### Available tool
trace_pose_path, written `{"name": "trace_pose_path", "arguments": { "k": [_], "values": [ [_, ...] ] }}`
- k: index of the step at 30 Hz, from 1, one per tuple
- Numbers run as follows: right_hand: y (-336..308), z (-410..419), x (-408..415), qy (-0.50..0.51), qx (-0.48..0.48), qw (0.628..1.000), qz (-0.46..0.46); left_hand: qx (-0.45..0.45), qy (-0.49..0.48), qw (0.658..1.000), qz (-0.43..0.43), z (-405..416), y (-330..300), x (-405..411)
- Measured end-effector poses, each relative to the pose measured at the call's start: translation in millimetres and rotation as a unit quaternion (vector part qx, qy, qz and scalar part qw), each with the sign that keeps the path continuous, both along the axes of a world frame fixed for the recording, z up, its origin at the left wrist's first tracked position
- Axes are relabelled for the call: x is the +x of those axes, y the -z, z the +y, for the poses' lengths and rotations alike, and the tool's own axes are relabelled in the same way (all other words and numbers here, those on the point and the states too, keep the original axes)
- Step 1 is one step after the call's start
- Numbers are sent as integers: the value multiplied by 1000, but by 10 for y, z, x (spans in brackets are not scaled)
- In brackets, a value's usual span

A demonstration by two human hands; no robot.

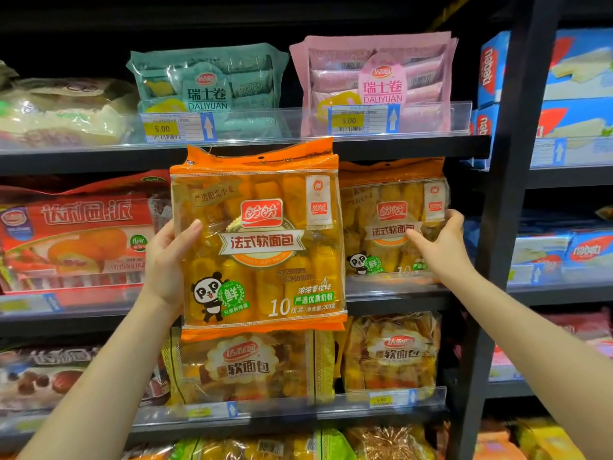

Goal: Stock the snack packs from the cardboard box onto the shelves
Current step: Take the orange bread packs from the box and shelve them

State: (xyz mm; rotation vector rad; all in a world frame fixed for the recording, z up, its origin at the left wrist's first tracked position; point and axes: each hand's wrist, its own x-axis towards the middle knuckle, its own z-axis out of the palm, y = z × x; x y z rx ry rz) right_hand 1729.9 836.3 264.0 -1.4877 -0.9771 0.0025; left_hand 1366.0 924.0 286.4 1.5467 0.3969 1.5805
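Observation:
My left hand grips the left edge of an orange soft-bread pack with a panda print, held upright in front of the middle shelf. A second, matching orange pack stands on that shelf to the right. My right hand holds this second pack at its right side, thumb on the front and fingers round the edge. The cardboard box is out of view.
Above, a teal pack and a pink pack stand on the upper shelf. Red pie packs fill the left of the middle shelf. Yellow bread bags sit below. A black upright post separates blue wafer boxes at right.

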Motion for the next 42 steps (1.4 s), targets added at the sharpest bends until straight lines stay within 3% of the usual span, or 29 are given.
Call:
{"name": "trace_pose_path", "arguments": {
  "k": [14, 23, 29, 33, 42],
  "values": [
    [-77, -81, 25, -27, -52, 998, 26, 2, 0, 1000, 8, -44, 3, -32],
    [-322, -176, -433, 88, -82, 991, -59, -1, -20, 1000, 7, -90, -38, 12],
    [-559, -285, -1085, -29, -121, 982, -145, -4, -22, 1000, 13, -122, -47, 64],
    [-563, -258, -1337, -108, -99, 982, -116, -13, -16, 1000, 7, -119, -49, 36],
    [-670, -253, -1491, -235, -148, 958, -69, 1, -1, 1000, 5, -89, -71, -108]
  ]
}}
